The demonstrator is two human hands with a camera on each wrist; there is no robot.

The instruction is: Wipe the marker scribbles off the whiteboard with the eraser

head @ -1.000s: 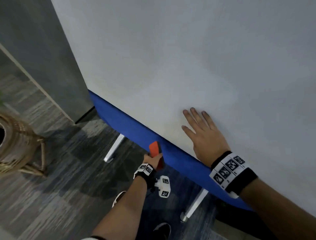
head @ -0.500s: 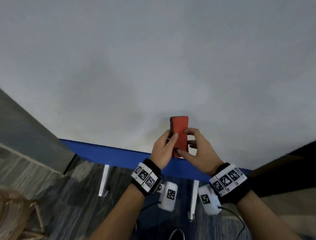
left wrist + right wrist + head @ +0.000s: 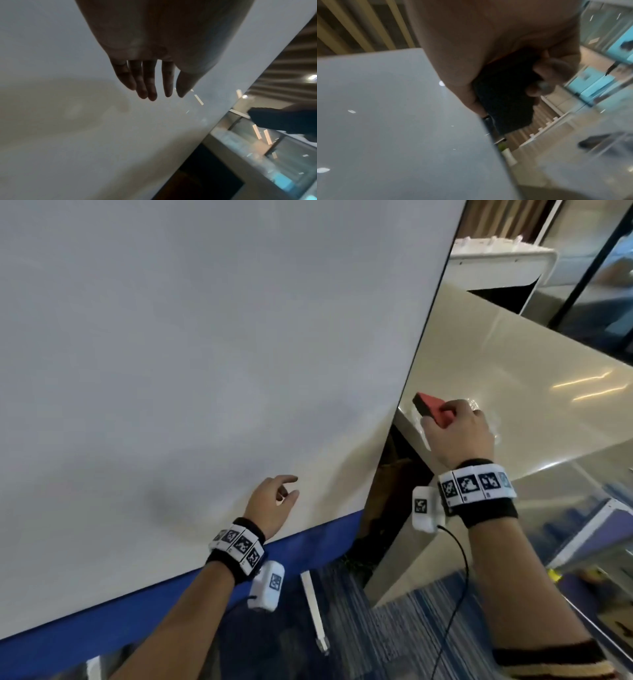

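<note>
Head view: right hand (image 3: 457, 433), centre right of frame, had its grip closed round the red eraser (image 3: 432, 413), held off the whiteboard (image 3: 205, 337) past its right edge, above the tabletop (image 3: 513, 378). No scribbles visible; wiping judged finished or nearly so. Next move likely calls for setting the eraser down.

Left wrist view: left hand (image 3: 150, 75) empty, fingers loosely extended near the board.

Right wrist view: fingers (image 3: 544, 82) curled round the dark eraser pad.
</note>
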